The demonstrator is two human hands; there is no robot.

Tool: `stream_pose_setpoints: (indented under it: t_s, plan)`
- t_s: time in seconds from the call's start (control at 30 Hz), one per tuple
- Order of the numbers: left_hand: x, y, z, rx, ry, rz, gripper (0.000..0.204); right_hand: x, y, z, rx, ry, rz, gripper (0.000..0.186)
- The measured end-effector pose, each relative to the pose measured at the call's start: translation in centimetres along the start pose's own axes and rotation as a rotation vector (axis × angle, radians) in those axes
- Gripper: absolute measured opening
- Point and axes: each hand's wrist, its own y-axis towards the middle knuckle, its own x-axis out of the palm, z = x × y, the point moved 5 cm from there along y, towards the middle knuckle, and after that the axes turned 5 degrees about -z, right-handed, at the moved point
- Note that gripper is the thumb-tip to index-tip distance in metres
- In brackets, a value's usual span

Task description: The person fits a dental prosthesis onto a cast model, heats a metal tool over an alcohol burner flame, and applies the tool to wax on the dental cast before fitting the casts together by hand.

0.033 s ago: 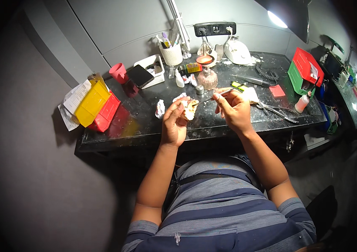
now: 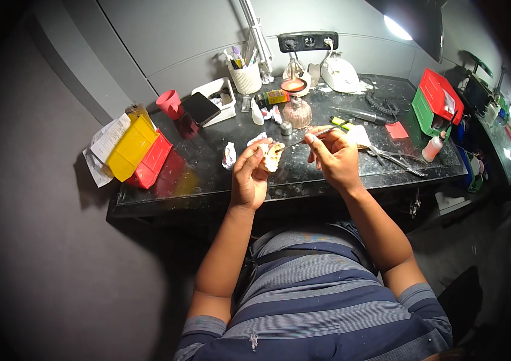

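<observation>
Over the black desk (image 2: 207, 177), clamping yellowish piece (image 2: 273, 159) in left hand (image 2: 249, 175); at its three o'clock, pinching thin tool (image 2: 296, 144) in right hand (image 2: 337, 155).

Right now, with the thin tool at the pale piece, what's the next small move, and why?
Probably ease the thin tool lightly along the pale piece, bracing the left hand: that hand holds the piece, the right hand grips the tool pen-like, and its tip points at the piece. Actual contact is too small to confirm.
</observation>
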Motion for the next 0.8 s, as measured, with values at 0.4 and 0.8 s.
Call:
stream_pose_setpoints:
  t_s: [0.4, 0.8]
  plan:
    - [-0.1, 0.0, -0.2, -0.007, -0.015, 0.002, 0.037, 0.1, -0.1, -0.1, -0.008, -0.048, -0.022, 0.012]
    - [-0.4, 0.7, -0.5, -0.017, -0.060, 0.020, 0.033, -1.8, 2.3, -0.7, -0.107, 0.012, 0.033, 0.009]
